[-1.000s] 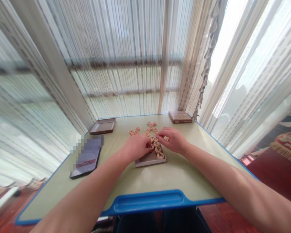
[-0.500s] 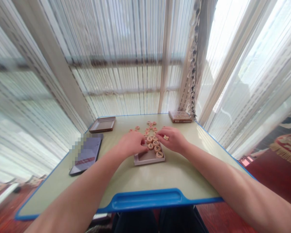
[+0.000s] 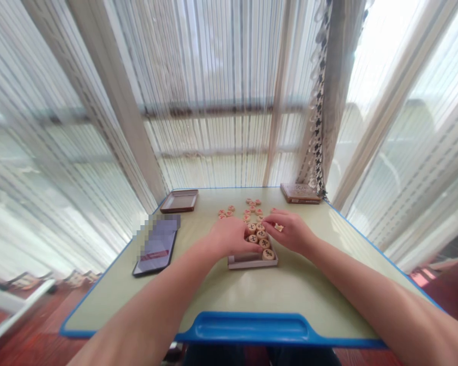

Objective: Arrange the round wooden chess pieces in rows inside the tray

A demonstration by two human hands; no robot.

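Note:
A shallow open box stands mid-table, holding several round wooden Chinese chess pieces with black characters. My left hand reaches over the box's left side. Its fingers are bent and the thumb is stretched out towards a horse piece, apart from the fingers. At the box's far right corner, my right hand has its fingertips drawn together against the pieces. A pale piece shows within its curled fingers. Beyond the box lie several red-character pieces. The left fingertips are partly hidden.
An empty box lid lies at the table's back left, and a tablet in front of it. A flat brown box sits at the back right. Blue edging with a moulded tray borders the near side. Sheer curtains hang behind.
The view has shifted, so the table appears further right and lower. My left thumb has stretched rightwards over the box. My right hand stays at the box's far right corner.

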